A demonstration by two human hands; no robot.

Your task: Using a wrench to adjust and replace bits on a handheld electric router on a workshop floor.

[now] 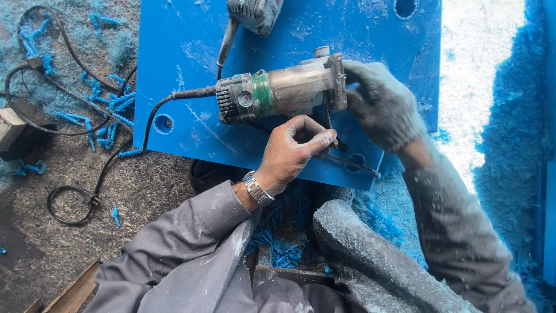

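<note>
Down on the blue panel (191,40) lies a dusty hand-held power tool (281,93), on its side, its ribbed motor end pointing left and its flat metal base plate facing right. The right hand (385,107), in a grimy knit glove, is wrapped over that base end, fingers curled around the plate and clamped on the tool. The left hand (292,152) is bare, coated in pale dust, a metal wristwatch (256,188) at the wrist; its fingers (324,138) are pinched together just under the tool's nose, on what looks like a thin dark wrench or rod (350,163) running right across the panel, though the dust makes it hard to be sure.

My read on handling: this tool is a solid, fairly heavy lump, rigid metal and hard plastic, and the powder all over it likely makes the barrel slick. The round body between the green band and the base plate looks like the safest grip; the cutter end by the base wants keeping clear of skin. The black cord (156,113) trails off left over the panel edge to the floor, stiff enough to tug the tool round.

Blue curled shavings (113,104) litter the floor (58,255), and a second tool (255,14) sits at the panel's top edge
</note>
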